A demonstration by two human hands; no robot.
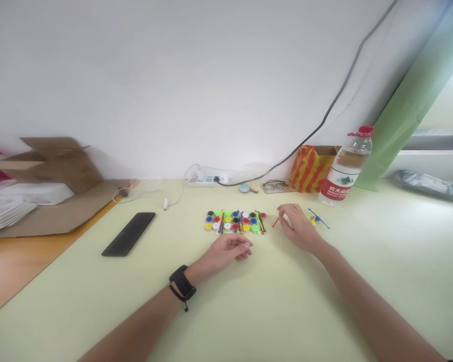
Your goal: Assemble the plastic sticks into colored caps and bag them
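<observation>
Rows of small round discs (227, 226) in several colours lie on the table, with bundles of thin coloured plastic sticks (221, 221) among them. Just in front of these rests my left hand (228, 248), its fingers curled in and nothing visible in them. To the right of the rows, my right hand (296, 225) is bent down over the tabletop with its fingers closed. A red stick (275, 222) shows at its fingertips; whether they grip it is hidden. Beside that hand lie a blue stick (319, 218) and a few yellow pieces (312, 219), partly covered.
A black flat case (129, 234) lies at left, near an open cardboard box (60, 166). Along the wall are a power strip (207, 179) with cables, a small round container (245, 188), a striped bag (310, 168) and a large water bottle (343, 173).
</observation>
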